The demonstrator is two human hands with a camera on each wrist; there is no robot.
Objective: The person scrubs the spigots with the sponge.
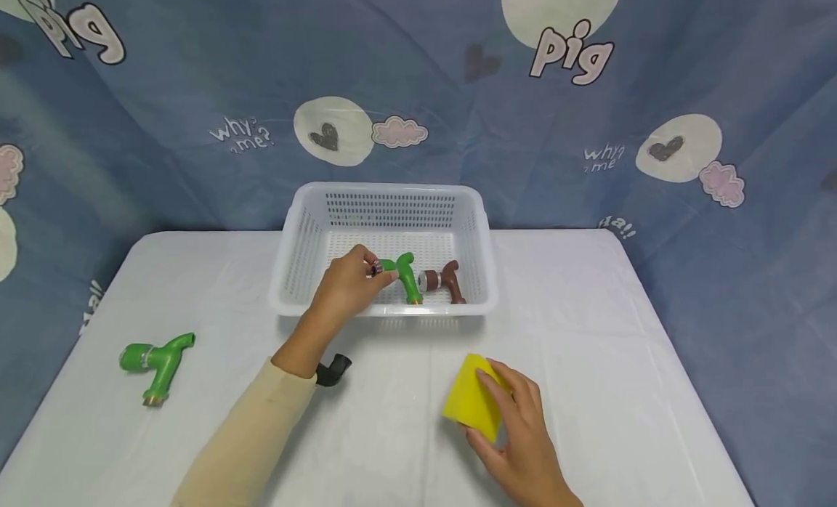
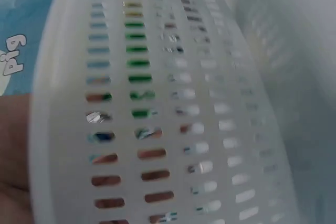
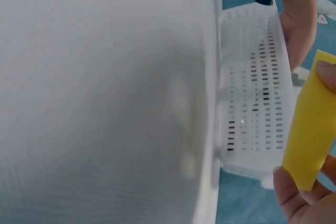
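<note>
My left hand reaches over the front rim of the white plastic basket and pinches the knob end of a green tap inside it. Beside that lies a brown tap, also in the basket. Over the front of the table, my right hand holds a yellow sponge between thumb and fingers; the sponge shows tilted in the right wrist view. Through the basket's slotted wall, the left wrist view gives only slivers of green and of fingers.
Another green tap lies on the white tablecloth at the left. Part of a black tap shows beside the left forearm, which hides the remainder. A blue printed curtain hangs behind the basket.
</note>
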